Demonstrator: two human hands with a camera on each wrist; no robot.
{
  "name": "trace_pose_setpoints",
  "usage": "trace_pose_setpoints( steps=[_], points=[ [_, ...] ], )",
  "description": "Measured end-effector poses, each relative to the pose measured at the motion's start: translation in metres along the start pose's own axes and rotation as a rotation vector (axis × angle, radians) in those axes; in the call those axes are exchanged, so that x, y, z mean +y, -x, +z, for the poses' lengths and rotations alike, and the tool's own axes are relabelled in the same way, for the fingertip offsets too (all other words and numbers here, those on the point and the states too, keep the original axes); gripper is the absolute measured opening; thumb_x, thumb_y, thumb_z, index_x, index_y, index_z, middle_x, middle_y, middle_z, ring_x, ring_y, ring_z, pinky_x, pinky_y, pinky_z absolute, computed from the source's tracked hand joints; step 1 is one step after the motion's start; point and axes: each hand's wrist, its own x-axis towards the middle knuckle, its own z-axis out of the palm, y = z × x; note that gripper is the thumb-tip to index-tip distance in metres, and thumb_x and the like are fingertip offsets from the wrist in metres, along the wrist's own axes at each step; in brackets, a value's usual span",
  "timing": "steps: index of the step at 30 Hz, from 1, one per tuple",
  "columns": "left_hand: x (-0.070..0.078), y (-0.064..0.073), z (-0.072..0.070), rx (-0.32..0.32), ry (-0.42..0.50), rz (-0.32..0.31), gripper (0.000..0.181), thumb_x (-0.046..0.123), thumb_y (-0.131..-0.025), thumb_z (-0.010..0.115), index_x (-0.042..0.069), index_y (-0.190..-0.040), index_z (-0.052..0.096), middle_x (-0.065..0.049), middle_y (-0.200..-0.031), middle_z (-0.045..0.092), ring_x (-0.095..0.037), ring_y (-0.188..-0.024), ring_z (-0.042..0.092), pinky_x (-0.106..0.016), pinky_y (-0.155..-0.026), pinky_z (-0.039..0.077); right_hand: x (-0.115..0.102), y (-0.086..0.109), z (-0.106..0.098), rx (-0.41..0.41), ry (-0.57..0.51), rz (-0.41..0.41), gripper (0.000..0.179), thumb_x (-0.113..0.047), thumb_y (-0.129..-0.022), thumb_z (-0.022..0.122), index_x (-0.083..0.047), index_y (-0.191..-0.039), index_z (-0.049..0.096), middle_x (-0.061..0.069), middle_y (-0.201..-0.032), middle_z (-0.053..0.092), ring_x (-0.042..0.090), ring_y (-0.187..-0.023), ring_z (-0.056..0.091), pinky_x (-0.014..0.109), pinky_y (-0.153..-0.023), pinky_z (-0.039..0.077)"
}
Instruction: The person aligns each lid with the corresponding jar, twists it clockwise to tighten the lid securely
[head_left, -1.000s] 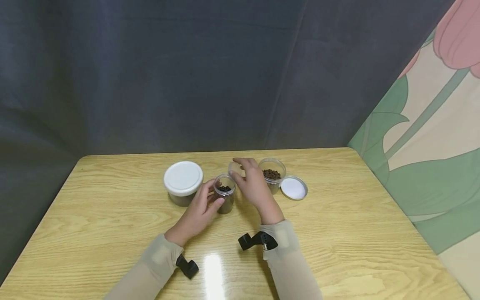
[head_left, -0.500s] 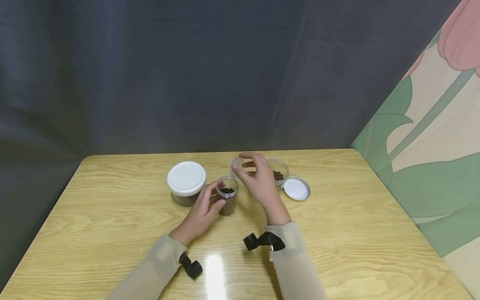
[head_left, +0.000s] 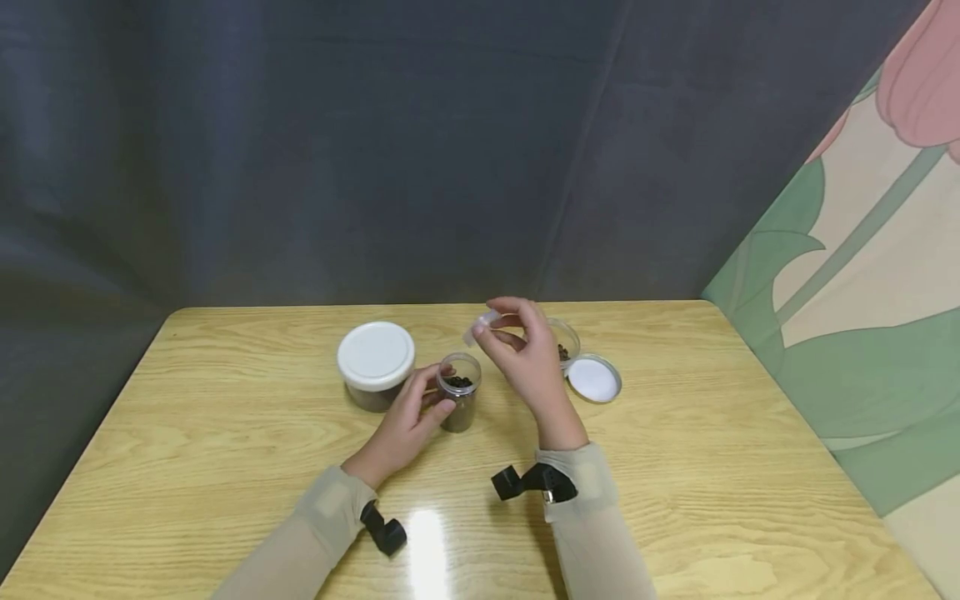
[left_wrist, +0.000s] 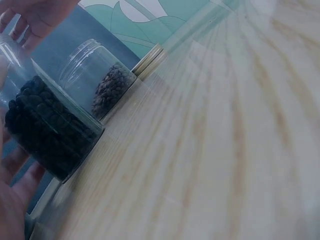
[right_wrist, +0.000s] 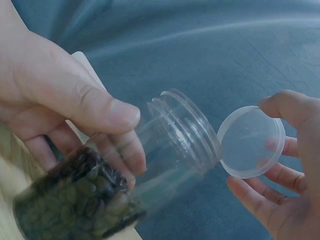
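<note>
Your left hand [head_left: 405, 421] gripped the clear jar of dark beans [head_left: 460, 413], upright on the table [head_left: 225, 425] at the centre of the head view; your right hand [head_left: 534, 367] pinched a translucent cap [right_wrist: 250, 142], at the right of the right wrist view. Over the last second that cap had risen and slipped a little rightward from the jar's rim, tilting nearly edge-on in the head view; the jar had stayed put in your grip; this meant, I judged, that the mouth was fully uncovered and the beans within reach. The white-lidded tub [head_left: 376, 357] stood just left of the jar; the uncovered container of brown pellets [left_wrist: 111, 90] sat to its right, partly behind your right hand, beside a silver-rimmed lid [head_left: 595, 379].
</note>
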Motion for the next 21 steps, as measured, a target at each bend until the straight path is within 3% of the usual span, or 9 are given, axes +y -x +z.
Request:
trace_pose_setpoints(
  steps=[9, 15, 21],
  points=[
    [-0.002, -0.002, 0.005, 0.0, 0.023, -0.015, 0.048, 0.01, -0.104, 0.058, 0.001, -0.147, 0.04, -0.02, -0.146, 0.044, -0.034, -0.132, 0.05, -0.039, -0.112, 0.045, -0.002, 0.005, -0.006, -0.012, 0.015, -0.094, 0.032, -0.004, -0.091, 0.073, 0.005, -0.118, 0.058, 0.014, -0.118, 0.051, 0.023, -0.111, 0.053, 0.031, -0.098, 0.055],
    [-0.003, -0.004, 0.006, -0.005, 0.012, -0.017, 0.047, 0.016, -0.105, 0.058, 0.0, -0.146, 0.041, -0.019, -0.145, 0.045, -0.032, -0.131, 0.051, -0.036, -0.111, 0.045, 0.006, 0.012, -0.011, -0.046, 0.057, -0.159, 0.024, 0.0, -0.088, 0.074, 0.002, -0.105, 0.057, 0.016, -0.114, 0.054, 0.024, -0.111, 0.054, 0.036, -0.097, 0.056],
    [-0.003, -0.006, 0.007, -0.023, 0.02, -0.021, 0.048, 0.018, -0.106, 0.057, 0.0, -0.147, 0.04, -0.02, -0.146, 0.044, -0.033, -0.132, 0.051, -0.037, -0.112, 0.045, 0.015, 0.018, -0.014, -0.07, 0.083, -0.254, 0.025, 0.004, -0.086, 0.076, 0.002, -0.103, 0.058, 0.018, -0.114, 0.056, 0.026, -0.112, 0.056, 0.031, -0.1, 0.055]
  ],
)
